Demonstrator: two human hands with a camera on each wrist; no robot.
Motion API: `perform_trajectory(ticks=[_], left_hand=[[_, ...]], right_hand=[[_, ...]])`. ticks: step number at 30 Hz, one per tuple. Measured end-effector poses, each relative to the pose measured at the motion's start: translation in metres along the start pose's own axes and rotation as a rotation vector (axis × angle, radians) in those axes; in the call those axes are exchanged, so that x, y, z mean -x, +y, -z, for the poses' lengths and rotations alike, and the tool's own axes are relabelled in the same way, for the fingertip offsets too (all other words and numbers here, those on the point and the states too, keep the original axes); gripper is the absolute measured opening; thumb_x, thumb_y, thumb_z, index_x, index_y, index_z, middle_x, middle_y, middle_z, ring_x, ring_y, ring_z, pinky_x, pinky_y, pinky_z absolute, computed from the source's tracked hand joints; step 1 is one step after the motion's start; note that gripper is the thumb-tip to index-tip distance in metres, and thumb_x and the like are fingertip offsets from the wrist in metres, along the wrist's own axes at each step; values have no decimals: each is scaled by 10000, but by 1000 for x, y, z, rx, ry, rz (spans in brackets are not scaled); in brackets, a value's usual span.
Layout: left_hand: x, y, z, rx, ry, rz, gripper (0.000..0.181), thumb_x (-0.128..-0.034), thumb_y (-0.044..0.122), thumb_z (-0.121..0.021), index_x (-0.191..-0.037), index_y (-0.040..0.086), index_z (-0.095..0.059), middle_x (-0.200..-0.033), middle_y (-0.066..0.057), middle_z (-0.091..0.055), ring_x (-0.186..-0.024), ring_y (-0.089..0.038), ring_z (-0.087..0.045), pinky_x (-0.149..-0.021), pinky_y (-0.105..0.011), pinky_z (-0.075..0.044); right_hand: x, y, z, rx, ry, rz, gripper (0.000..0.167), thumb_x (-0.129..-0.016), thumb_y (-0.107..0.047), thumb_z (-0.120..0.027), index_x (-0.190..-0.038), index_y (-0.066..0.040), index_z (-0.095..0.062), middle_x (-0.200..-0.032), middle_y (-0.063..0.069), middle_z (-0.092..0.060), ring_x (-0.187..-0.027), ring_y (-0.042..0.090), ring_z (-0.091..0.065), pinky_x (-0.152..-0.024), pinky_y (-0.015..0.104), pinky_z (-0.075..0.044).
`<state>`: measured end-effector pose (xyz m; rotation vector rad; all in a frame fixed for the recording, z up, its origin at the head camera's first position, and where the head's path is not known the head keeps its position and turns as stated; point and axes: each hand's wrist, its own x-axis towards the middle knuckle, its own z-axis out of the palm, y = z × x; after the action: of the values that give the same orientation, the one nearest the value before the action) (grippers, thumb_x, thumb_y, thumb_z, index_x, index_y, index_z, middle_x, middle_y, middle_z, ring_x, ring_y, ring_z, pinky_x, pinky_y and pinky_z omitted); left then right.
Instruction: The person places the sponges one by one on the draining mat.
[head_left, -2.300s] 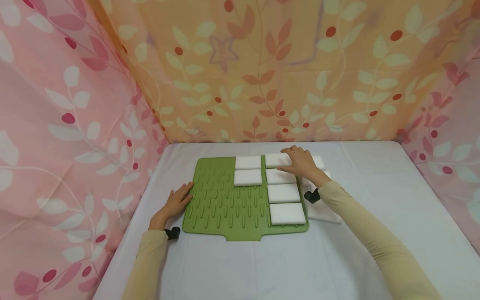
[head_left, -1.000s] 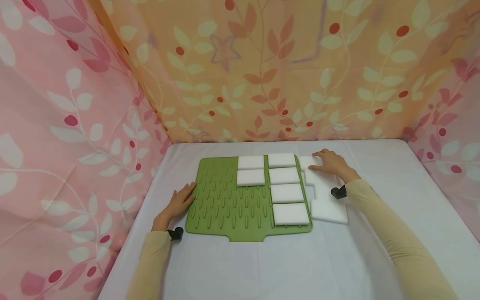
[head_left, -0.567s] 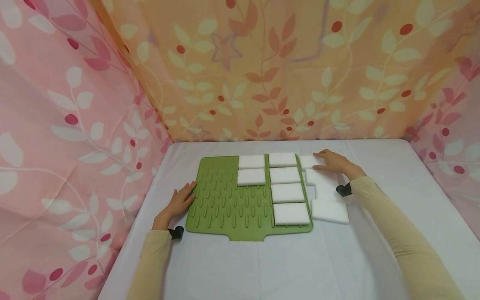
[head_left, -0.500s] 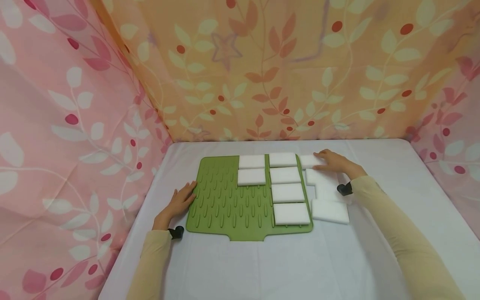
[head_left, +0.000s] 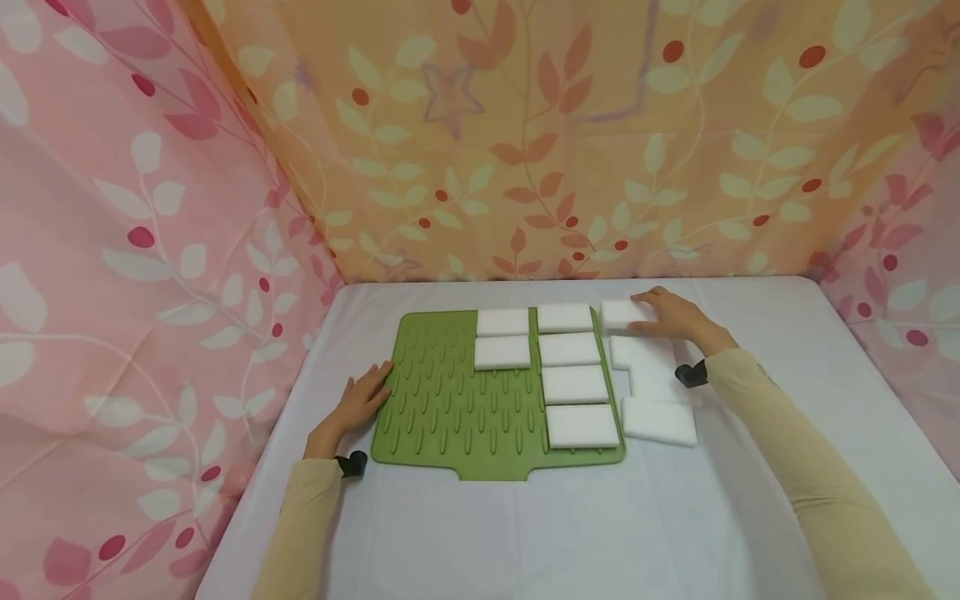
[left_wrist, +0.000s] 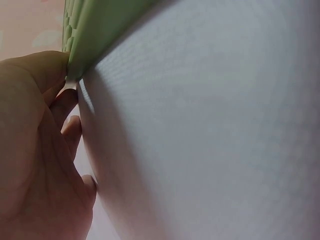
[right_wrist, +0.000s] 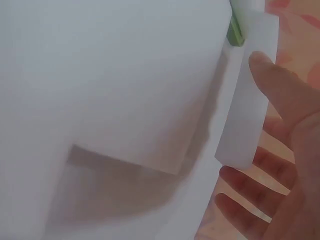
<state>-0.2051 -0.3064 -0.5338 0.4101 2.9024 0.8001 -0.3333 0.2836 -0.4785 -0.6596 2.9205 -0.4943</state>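
Observation:
At the right rear of the table, my right hand [head_left: 678,318] pinches a white sponge [head_left: 618,314] between thumb and fingers. The right wrist view shows that sponge [right_wrist: 247,110] raised off the cloth, the thumb on its near face. My left hand [head_left: 358,404], fingers extended, rests at the left edge of a green ribbed mat [head_left: 427,408]. In the left wrist view, its thumb touches the mat's rim [left_wrist: 87,45]. Two white sponges [head_left: 502,353] lie in the mat's middle column, and several more [head_left: 575,385] form a column along its right side.
Right of the mat, other white sponges [head_left: 658,421] lie loosely in a staggered line, partly overlapping, under the right forearm. A white cloth [head_left: 570,533] covers the table. Patterned curtains [head_left: 480,167] stand behind and at both sides.
My right hand has gone from above the mat's right column to the loose sponges on the right, then pinched the rearmost one and raised it slightly. The left hand stays at the mat.

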Motion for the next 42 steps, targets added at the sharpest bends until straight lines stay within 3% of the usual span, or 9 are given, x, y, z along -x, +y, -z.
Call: perform_trajectory(ticks=[21,30,37,42], left_hand=[[-1,-3,-3,12,-2,1,547,-987,228,-440,-1473,73,-243,-1497,-178,-264,-1394,-377,-171,-1049,-662,10],[0,-3,-2,11,-3,-7,545,-988,224,-438,-1470,59,-245,-1496,-192,-260,-1388,-393,-172,-1041,-672,11],[0,-3,-3,8,-6,-2,550,-988,228,-438,-1474,68,-236,-1494,-187,-263,-1391,-385,-169,-1043,-668,15],[-1,-3,-3,10,-6,-6,548,-987,221,-441,-1473,65,-240,-1495,-187,-263,-1392,-385,-168,-1044,-667,17]], right_hand=[[-6,-36,17,25,59,-8,713,-792,-507,-671,-1328,-69,-499,-1413,246,-345,-1220,426,-426,-880,621,-397],[-6,-54,16,45,65,14,687,-787,-493,-682,-1325,-102,-508,-1286,183,-458,-1132,379,-507,-834,602,-429],[-3,-70,15,31,86,44,686,-771,-490,-700,-1321,-126,-515,-1262,135,-480,-1140,343,-502,-812,580,-444],[-3,-81,11,45,84,67,693,-764,-506,-699,-1321,-135,-517,-1215,130,-502,-1057,325,-539,-761,545,-468]])
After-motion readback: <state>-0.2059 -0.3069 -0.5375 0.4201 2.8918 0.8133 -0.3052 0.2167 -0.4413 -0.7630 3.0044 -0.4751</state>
